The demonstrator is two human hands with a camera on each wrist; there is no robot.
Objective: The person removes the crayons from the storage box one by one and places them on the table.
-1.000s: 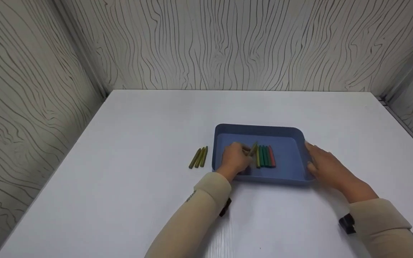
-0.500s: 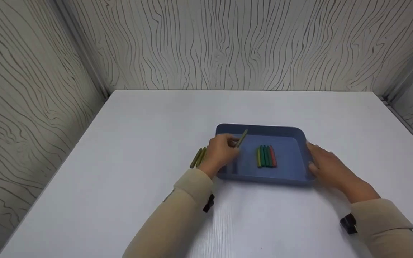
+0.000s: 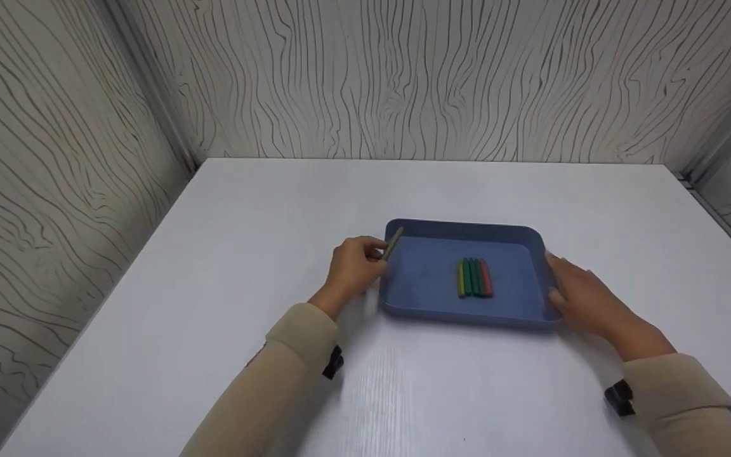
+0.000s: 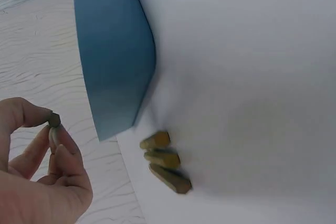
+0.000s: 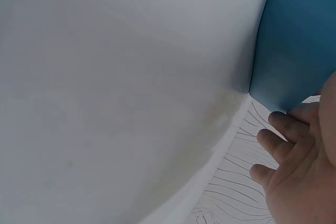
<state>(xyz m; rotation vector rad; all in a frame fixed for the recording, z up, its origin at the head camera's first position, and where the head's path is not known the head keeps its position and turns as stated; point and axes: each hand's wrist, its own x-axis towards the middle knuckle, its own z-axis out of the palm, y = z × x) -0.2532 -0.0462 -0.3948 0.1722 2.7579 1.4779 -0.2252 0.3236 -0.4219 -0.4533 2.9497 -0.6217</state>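
Note:
An olive-coloured crayon (image 3: 393,244) is pinched between thumb and fingertips of my left hand (image 3: 354,265), just over the left rim of the blue tray (image 3: 467,316). The left wrist view has this crayon (image 4: 54,119) end-on. Three similar olive crayons (image 4: 163,158) lie on the table beside the tray's left wall; the left hand and wrist hide them in the head view. Inside the tray, several crayons (image 3: 474,278) lie side by side: yellow-green, green and red. My right hand (image 3: 584,298) holds the tray's right side, thumb at the rim and fingers along the outer wall.
A white table (image 3: 264,216) extends on every side of the tray. Wood-patterned panels (image 3: 365,82) rise behind it and to the left and right. Both cuffed sleeves carry a small black wrist device (image 3: 334,363).
My left hand has carried the olive crayon leftward, from beside the row inside the tray to its left rim. The right hand stays at the tray's right side.

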